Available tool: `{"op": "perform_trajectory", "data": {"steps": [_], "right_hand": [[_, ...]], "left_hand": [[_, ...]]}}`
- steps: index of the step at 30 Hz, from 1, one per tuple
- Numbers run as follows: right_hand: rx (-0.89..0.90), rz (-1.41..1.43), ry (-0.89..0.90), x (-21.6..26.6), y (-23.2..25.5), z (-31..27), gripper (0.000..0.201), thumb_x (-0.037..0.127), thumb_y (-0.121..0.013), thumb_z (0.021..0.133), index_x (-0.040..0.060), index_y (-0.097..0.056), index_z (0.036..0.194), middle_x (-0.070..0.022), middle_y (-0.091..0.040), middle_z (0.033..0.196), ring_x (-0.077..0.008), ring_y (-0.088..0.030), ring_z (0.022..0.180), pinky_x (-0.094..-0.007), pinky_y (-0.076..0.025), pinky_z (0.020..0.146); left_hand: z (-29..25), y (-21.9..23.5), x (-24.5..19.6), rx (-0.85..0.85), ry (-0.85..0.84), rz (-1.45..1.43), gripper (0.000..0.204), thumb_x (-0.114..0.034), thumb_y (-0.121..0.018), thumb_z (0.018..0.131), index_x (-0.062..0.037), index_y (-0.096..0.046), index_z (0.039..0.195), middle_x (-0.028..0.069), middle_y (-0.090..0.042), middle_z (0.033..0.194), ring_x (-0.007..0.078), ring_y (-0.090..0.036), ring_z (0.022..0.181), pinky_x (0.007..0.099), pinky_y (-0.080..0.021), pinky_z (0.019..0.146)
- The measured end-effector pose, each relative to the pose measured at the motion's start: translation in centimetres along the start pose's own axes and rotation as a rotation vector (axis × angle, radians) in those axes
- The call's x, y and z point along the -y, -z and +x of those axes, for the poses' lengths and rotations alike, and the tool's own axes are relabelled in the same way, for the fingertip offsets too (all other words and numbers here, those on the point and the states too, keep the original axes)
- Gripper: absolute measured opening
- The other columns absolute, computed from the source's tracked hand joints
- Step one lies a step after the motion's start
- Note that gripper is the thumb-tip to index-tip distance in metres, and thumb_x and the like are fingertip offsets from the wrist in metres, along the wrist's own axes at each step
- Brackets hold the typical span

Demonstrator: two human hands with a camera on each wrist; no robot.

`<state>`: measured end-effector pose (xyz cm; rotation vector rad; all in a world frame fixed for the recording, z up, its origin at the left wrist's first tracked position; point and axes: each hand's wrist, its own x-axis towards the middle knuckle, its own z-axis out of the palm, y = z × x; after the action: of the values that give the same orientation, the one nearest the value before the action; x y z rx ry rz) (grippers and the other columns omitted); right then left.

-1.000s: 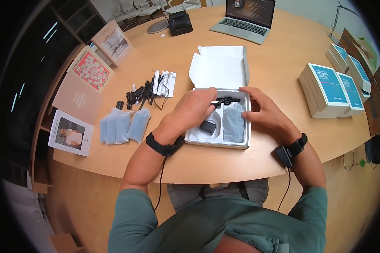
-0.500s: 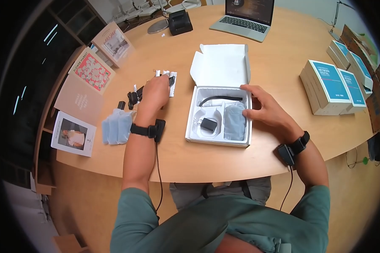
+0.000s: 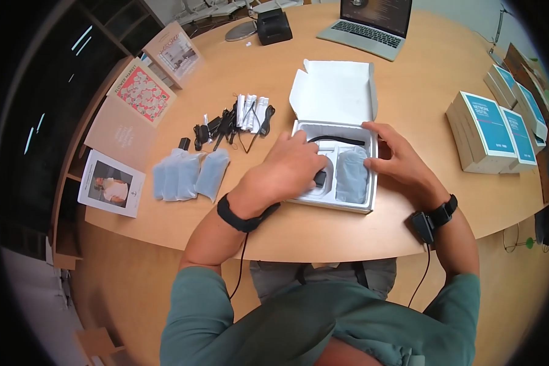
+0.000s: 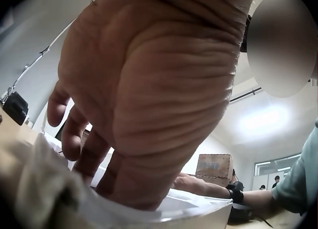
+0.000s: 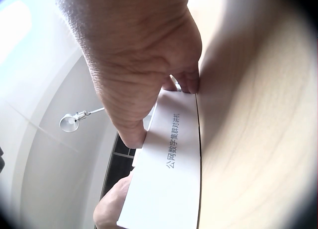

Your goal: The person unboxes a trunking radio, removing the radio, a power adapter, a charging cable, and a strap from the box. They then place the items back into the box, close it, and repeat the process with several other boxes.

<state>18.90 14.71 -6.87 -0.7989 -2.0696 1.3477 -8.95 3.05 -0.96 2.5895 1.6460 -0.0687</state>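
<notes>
A white cardboard box [image 3: 348, 208] lies with its lid [image 3: 334, 91] raised. My left hand [image 3: 287, 168] reaches down into its left compartment, fingertips right at a small black power adapter [image 3: 319, 179]. The hand hides most of that compartment, and I cannot tell whether the fingers pinch the adapter. My right hand [image 3: 404, 160] grips the box at its right side, thumb on the rim and fingers at the back corner. A device in a pale blue pouch [image 3: 351, 175] fills the right compartment. Behind it lies a curved black strip [image 3: 343, 140]. Printed characters mark the box side [image 5: 169, 149] in the right wrist view.
Left of the box are bundled black cables [image 3: 226, 125], white wrapped packs [image 3: 253, 113] and several blue pouches [image 3: 180, 177]. Books [image 3: 123, 128] line the left edge. White-and-teal boxes [image 3: 487, 131] stand at the right; a laptop [image 3: 367, 33] sits at the back.
My left hand took a coiled black cable from the box to the pile at left, released it there and came back over the left compartment. The right hand stays on the box.
</notes>
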Motion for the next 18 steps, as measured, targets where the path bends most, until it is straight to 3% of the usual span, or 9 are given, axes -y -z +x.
{"op": "perform_trajectory", "data": {"steps": [3,6,8,10,12,16,18], "right_hand": [[0.012,-0.013,-0.010,0.4,0.1,0.0,0.078,0.022,-0.084,0.088,-0.0003,-0.054,0.157,-0.0149,-0.058,0.145,-0.0240,-0.058,0.122,-0.0357,-0.050,0.107],[0.002,-0.029,0.009,-0.1,0.1,0.0,0.078,0.022,-0.084,0.088,0.0000,-0.054,0.157,-0.0150,-0.058,0.146,-0.0246,-0.058,0.123,-0.0363,-0.050,0.108],[0.004,-0.010,-0.002,0.2,0.0,-0.1,0.079,0.022,-0.084,0.088,0.0003,-0.054,0.158,-0.0151,-0.057,0.146,-0.0249,-0.058,0.123,-0.0366,-0.050,0.108],[0.005,-0.002,-0.012,0.2,0.1,-0.2,0.079,0.023,-0.084,0.088,0.0005,-0.054,0.158,-0.0152,-0.057,0.147,-0.0253,-0.058,0.123,-0.0368,-0.050,0.108],[0.018,-0.009,0.002,0.2,0.2,0.0,0.079,0.023,-0.084,0.088,0.0008,-0.054,0.158,-0.0152,-0.057,0.147,-0.0255,-0.058,0.123,-0.0371,-0.050,0.108],[0.011,0.001,0.016,-0.4,0.1,0.0,0.079,0.023,-0.084,0.089,0.0001,-0.053,0.158,-0.0154,-0.057,0.147,-0.0252,-0.058,0.123,-0.0368,-0.050,0.107],[0.015,-0.026,0.004,-0.3,0.2,0.1,0.079,0.022,-0.084,0.089,-0.0005,-0.053,0.158,-0.0158,-0.057,0.147,-0.0256,-0.059,0.123,-0.0366,-0.050,0.107]], "left_hand": [[0.1,-0.1,0.2,0.002,-0.014,0.051,0.031,-0.023,-0.085,0.083,-0.0122,-0.077,0.111,0.0065,-0.073,0.108,0.0325,-0.061,0.113,0.0465,-0.048,0.099],[-0.4,2.0,2.6,-0.094,-0.091,-0.139,0.035,-0.021,-0.079,0.083,-0.0061,-0.077,0.114,0.0147,-0.075,0.102,0.0378,-0.067,0.105,0.0482,-0.054,0.095],[-1.6,5.5,4.5,-0.223,0.193,-0.200,0.034,-0.019,-0.077,0.084,-0.0012,-0.075,0.112,0.0178,-0.076,0.103,0.0373,-0.071,0.102,0.0465,-0.056,0.091],[-3.4,5.5,9.7,-0.399,0.290,-0.201,0.034,-0.019,-0.078,0.085,0.0016,-0.073,0.111,0.0202,-0.075,0.099,0.0377,-0.073,0.094,0.0448,-0.058,0.085],[-4.7,5.7,12.7,-0.269,0.656,-0.148,0.031,-0.020,-0.082,0.084,0.0003,-0.072,0.106,0.0192,-0.075,0.094,0.0357,-0.072,0.087,0.0440,-0.057,0.080],[-5.7,2.5,18.7,-0.195,0.819,-0.141,0.030,-0.021,-0.086,0.081,-0.0017,-0.071,0.099,0.0166,-0.075,0.091,0.0326,-0.072,0.086,0.0431,-0.056,0.078],[-5.5,1.6,20.3,-0.018,0.842,-0.129,0.028,-0.022,-0.088,0.080,-0.0039,-0.071,0.093,0.0148,-0.077,0.094,0.0307,-0.073,0.086,0.0422,-0.056,0.076]]}}
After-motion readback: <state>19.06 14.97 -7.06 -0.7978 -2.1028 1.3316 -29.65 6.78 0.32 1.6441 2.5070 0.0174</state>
